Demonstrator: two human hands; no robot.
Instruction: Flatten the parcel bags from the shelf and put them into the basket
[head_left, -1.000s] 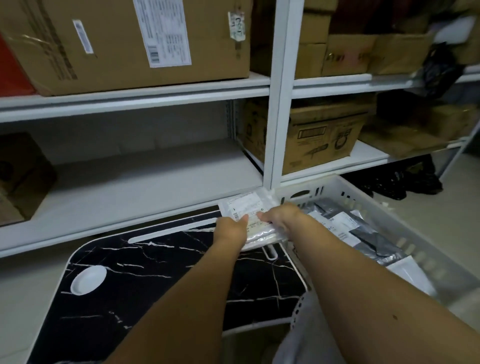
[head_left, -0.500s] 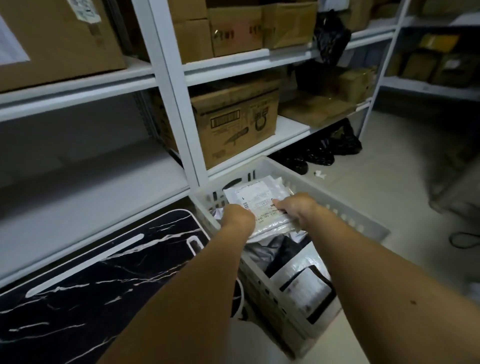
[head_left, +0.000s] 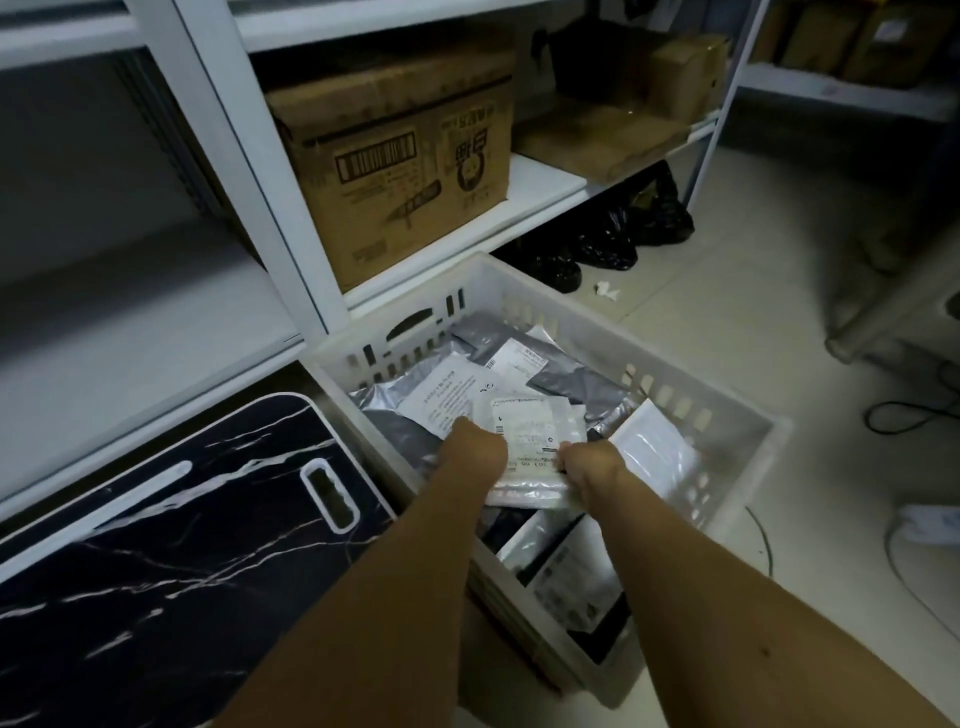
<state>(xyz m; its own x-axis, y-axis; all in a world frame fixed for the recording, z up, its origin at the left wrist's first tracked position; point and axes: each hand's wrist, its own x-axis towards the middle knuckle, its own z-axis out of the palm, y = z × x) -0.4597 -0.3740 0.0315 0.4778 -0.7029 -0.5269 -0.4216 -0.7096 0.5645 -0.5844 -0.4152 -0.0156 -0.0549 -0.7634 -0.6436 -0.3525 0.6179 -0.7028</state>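
I have turned away from the black marble table (head_left: 171, 545) and brought the clear parcel bag (head_left: 535, 447) over the white basket (head_left: 727, 415). A moment ago it was up by the shelf (head_left: 540, 182); now it sits low, just above the grey and white bags already piled inside. My left hand (head_left: 475, 449) holds its left edge and my right hand (head_left: 589, 465) holds its right edge, fingers curled on it. It looks flat, though the light is dim, so I can't be sure. I think I only need to let go and it will land on the pile.
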